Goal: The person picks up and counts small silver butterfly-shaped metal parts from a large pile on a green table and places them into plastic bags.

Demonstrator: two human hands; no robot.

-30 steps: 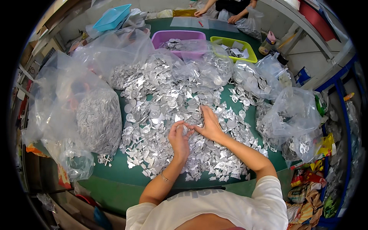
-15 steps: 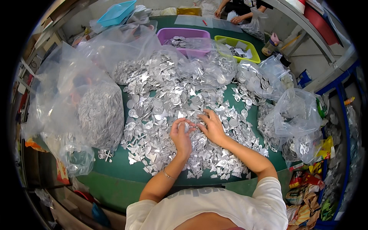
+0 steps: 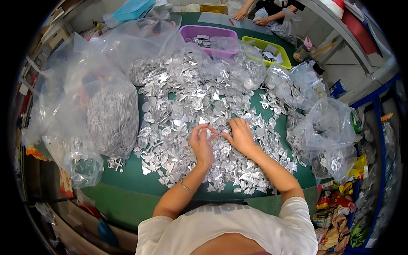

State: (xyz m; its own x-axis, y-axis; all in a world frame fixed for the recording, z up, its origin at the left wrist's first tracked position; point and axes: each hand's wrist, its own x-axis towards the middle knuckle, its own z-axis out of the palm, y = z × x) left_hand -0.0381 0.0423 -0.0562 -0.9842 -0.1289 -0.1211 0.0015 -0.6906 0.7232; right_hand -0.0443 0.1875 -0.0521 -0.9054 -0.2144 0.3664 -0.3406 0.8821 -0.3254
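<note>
A wide heap of small silvery metal pieces (image 3: 178, 144) lies in front of me, with flat discs, star-like shapes and other outlines mixed together. My left hand (image 3: 202, 146) is closed around a round silvery disc (image 3: 208, 134), held just above the heap; whether more discs sit behind it is hidden by the fingers. Close beside it on the right, my right hand (image 3: 241, 137) rests over the pieces. Its thumb stands apart from the bent fingers, pointing toward the left fingertips, and no piece shows in its grasp.
A big clear bag of metal pieces (image 3: 112, 121) stands at the left, another clear bag (image 3: 325, 131) at the right. Behind the heap are a purple bin (image 3: 185, 32) and a lime-green bin (image 3: 285, 59). Another person's hands (image 3: 261, 20) handle a bag across the green table (image 3: 140, 182).
My right hand has shifted slightly right and its fingers have drawn closer together. My left hand stays around the disc, its fingers a little higher. The whole view has tilted slightly.
</note>
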